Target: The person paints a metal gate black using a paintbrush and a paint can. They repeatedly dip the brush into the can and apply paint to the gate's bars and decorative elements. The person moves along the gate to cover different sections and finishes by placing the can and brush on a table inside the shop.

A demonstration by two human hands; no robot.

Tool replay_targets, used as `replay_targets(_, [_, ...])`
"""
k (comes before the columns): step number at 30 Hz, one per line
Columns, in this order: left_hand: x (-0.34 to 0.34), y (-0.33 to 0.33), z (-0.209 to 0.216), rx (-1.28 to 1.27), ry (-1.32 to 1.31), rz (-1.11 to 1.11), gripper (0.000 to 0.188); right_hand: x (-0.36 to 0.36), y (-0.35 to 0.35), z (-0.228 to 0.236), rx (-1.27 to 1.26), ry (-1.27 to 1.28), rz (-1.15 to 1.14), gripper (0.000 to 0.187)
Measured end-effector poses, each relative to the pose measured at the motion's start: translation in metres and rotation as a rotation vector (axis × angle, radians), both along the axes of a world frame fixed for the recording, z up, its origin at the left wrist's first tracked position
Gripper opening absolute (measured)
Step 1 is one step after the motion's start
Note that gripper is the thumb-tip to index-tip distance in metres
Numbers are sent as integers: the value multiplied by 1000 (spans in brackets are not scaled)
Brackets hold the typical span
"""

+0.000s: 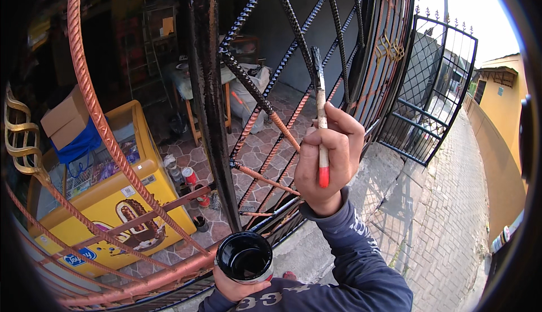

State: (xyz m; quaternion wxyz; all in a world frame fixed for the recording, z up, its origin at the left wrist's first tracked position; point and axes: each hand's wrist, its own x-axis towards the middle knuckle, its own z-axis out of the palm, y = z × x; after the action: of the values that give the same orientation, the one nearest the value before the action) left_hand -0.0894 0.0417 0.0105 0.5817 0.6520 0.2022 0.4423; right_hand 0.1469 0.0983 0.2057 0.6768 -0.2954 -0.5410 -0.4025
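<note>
My right hand (324, 168) grips a thin paintbrush (322, 114) by its pale, worn handle, which ends in a red tip. The dark bristles point up and lie against or just in front of a diagonal twisted bar of the metal grille (261, 98); contact is hard to tell. Much of this lattice is glossy black, while its lower bars are still copper-coloured. Below, my left hand (228, 286) is wrapped round a can (221, 264) of black paint, tilted so that its dark inside shows. Beside the lattice stands a shiny black post (206, 80).
Copper-coloured curved bars (104, 125) rise at the left, with a yellow chest freezer (132, 210) behind them. Inside stand a small table (195, 89) and several cans on stone-patterned flooring. A black gate (435, 92) stands farther right beside a paved lane (446, 221).
</note>
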Motion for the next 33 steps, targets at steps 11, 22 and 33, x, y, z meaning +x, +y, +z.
replay_targets(11, [-9,-7,0,83,51,59,96,-16,2,-3,-91,-15,42,10])
replay_targets(22, [-12,-7,-5,46,9,94,98,-12,6,-2,-51,119,94,15])
replay_targets(33, [-10,-3,1,53,2,35,97,-3,0,-11,-47,144,156,14])
